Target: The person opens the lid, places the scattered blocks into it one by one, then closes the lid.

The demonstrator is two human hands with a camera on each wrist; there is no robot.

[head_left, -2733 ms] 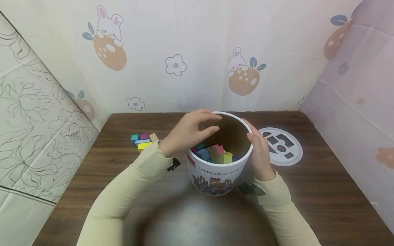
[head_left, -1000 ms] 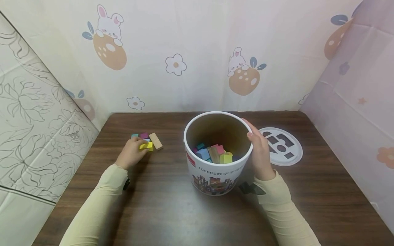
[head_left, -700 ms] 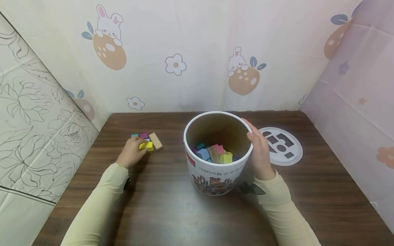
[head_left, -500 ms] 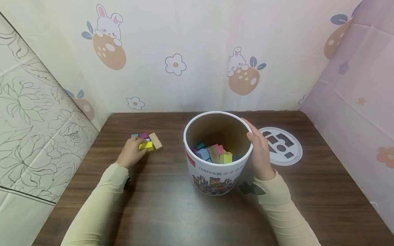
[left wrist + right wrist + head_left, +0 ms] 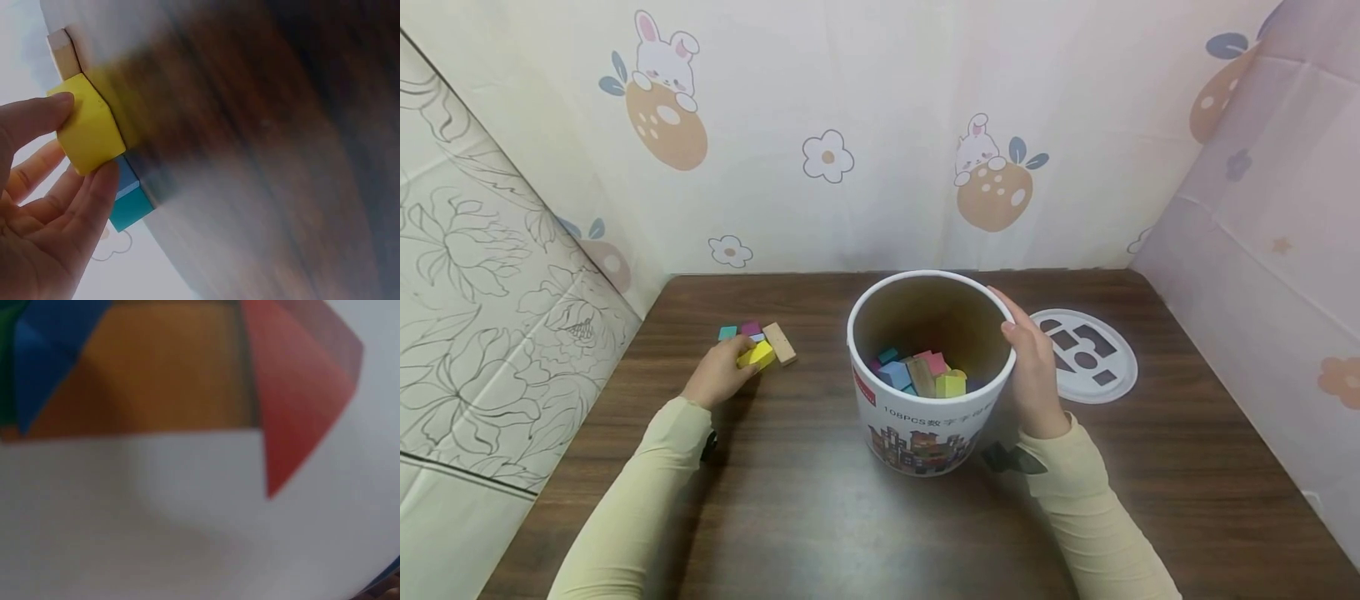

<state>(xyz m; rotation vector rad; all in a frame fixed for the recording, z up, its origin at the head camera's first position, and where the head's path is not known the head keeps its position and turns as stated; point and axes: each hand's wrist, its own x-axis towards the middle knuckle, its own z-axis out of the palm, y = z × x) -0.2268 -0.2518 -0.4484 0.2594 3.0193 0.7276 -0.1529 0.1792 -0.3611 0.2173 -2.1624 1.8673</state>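
Observation:
My left hand [image 5: 718,373] pinches a yellow block [image 5: 759,356] between thumb and fingers at the left of the table. In the left wrist view the yellow block [image 5: 94,128] sits tilted in the fingertips, with a blue block [image 5: 127,177] and a teal block [image 5: 132,209] just beyond. Beside it in the head view lie a plain wooden block [image 5: 780,344], a purple block [image 5: 751,329] and a teal block [image 5: 727,332]. My right hand [image 5: 1036,367] grips the side of a white bucket [image 5: 925,442] at its rim. Several coloured blocks [image 5: 922,377] lie inside.
A white lid [image 5: 1093,387] with shaped cut-outs lies on the dark wooden table [image 5: 820,533], right of the bucket. A patterned curtain [image 5: 880,200] hangs along the back edge. The right wrist view shows only the bucket's printed wall [image 5: 156,506] close up.
My left hand has gone from over the bucket's mouth to the blocks at the left and taken hold of the yellow block. The block has just turned slightly. My right hand keeps its place.

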